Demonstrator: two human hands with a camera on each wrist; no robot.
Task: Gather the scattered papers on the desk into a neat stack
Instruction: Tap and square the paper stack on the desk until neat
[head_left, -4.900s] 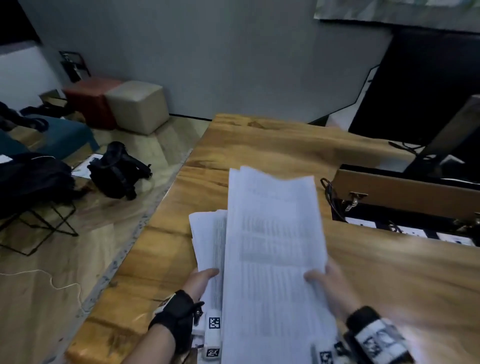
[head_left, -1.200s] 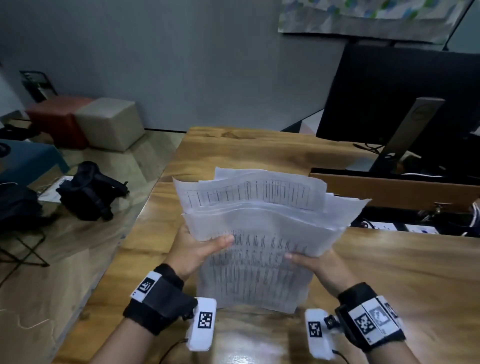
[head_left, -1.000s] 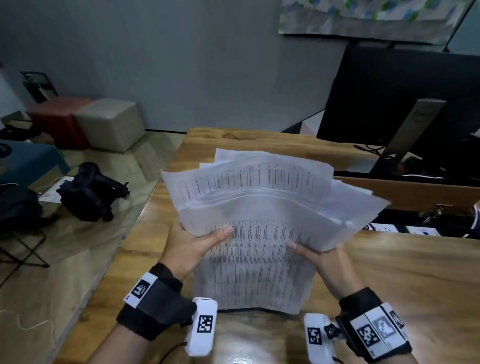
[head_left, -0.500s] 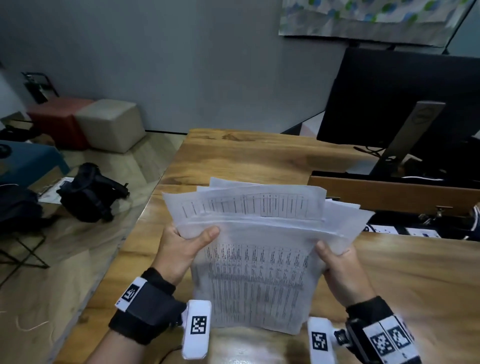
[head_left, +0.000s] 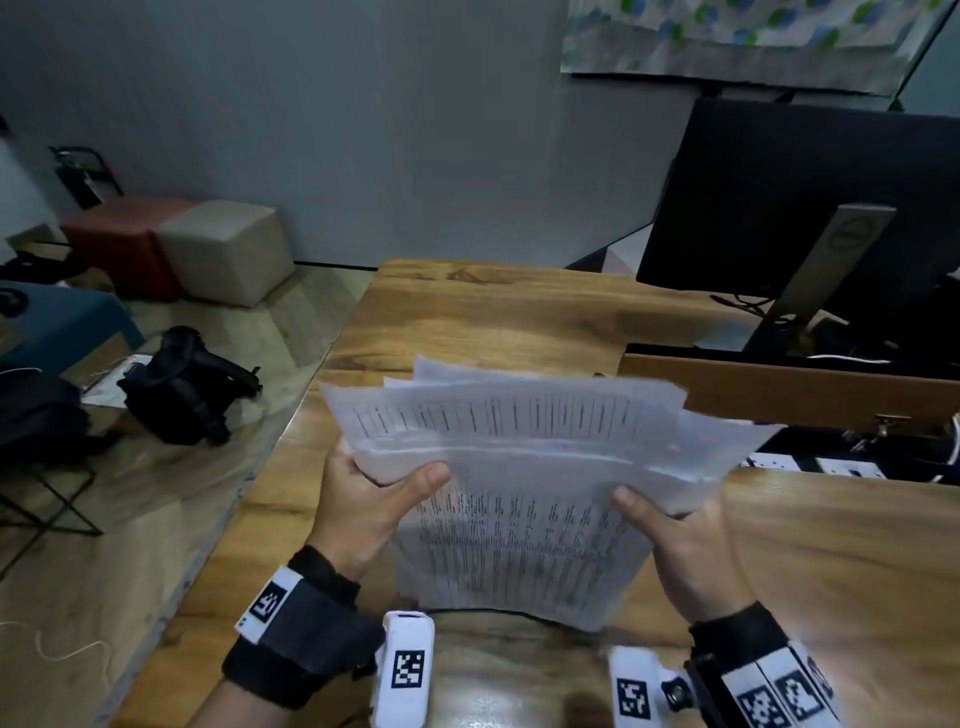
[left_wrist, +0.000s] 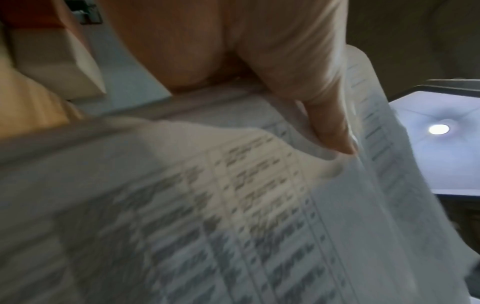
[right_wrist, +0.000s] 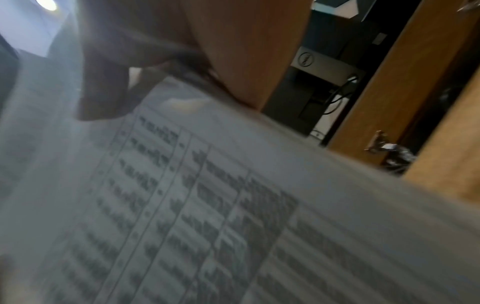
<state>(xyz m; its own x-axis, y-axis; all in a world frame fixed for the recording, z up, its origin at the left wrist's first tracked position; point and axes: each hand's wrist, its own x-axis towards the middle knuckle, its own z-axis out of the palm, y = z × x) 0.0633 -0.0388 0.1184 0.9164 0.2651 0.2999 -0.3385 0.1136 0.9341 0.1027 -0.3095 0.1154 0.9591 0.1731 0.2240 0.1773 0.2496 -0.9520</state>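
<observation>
An uneven bundle of printed papers (head_left: 524, 499) stands on its lower edge on the wooden desk (head_left: 498, 322), sheets fanned out of line at the top. My left hand (head_left: 374, 493) grips the bundle's left side, thumb on the front sheet. My right hand (head_left: 670, 525) grips the right side, thumb also on the front. In the left wrist view the thumb (left_wrist: 330, 127) presses on the printed papers (left_wrist: 233, 205). The right wrist view shows the papers (right_wrist: 207, 205) close and blurred, with my right hand (right_wrist: 109, 86) dark against them.
A raised wooden flap (head_left: 789, 384) and a cable trough with sockets lie right of the papers. A dark monitor (head_left: 810, 208) on a stand is at the back right. The desk's left edge drops to the floor with a black bag (head_left: 187, 384) and cube stools (head_left: 228, 249).
Over the last second both hands lowered and raised the bundle upright on the desk, and my right hand shifted its hold along the right side. Earlier the papers lay flatter.
</observation>
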